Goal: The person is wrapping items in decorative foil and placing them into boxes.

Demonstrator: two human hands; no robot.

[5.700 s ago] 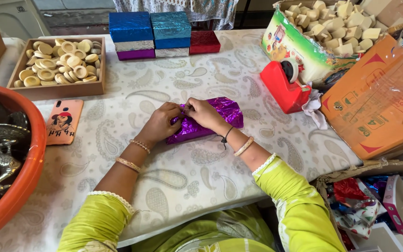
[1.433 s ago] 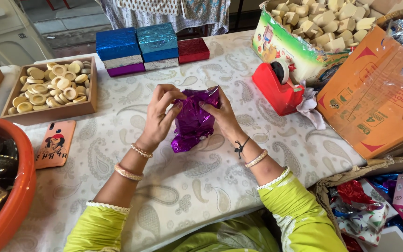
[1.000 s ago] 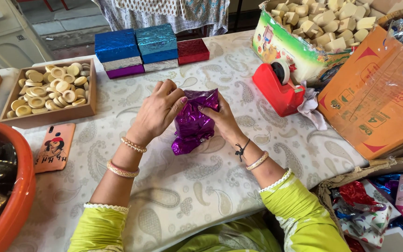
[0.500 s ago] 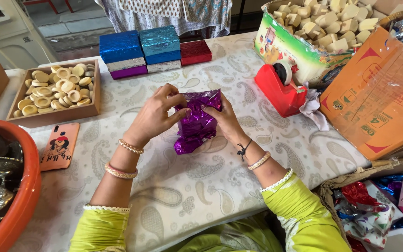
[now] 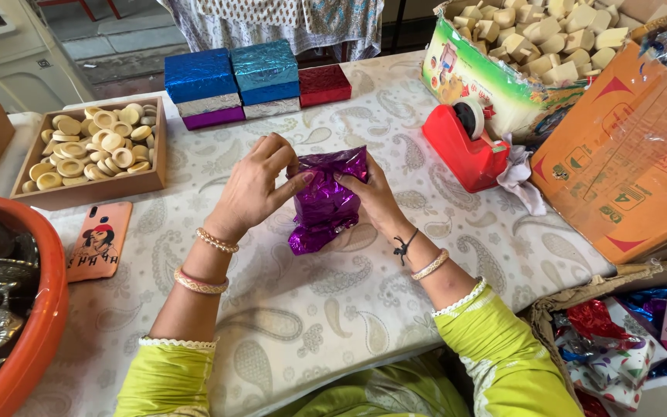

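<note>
A box wrapped in shiny purple foil (image 5: 326, 199) stands on end on the patterned tablecloth (image 5: 310, 301) in the middle of the view. My left hand (image 5: 256, 185) presses the foil on its left side, thumb and fingers pinching near the top corner. My right hand (image 5: 372, 197) grips its right side, fingers folded over the foil. A loose tail of foil hangs crumpled at the bottom left of the box.
A red tape dispenser (image 5: 465, 143) sits to the right. Foil-wrapped boxes (image 5: 252, 77) are stacked at the back. At the left lie a wooden tray of round pieces (image 5: 86, 150), a phone (image 5: 98, 239) and an orange tub (image 5: 17, 309). Cardboard boxes (image 5: 619, 154) crowd the right.
The purple box lay flat 5.7 s ago and now stands on end. Over the last second my left fingers shifted along its top left corner, pressing the foil.
</note>
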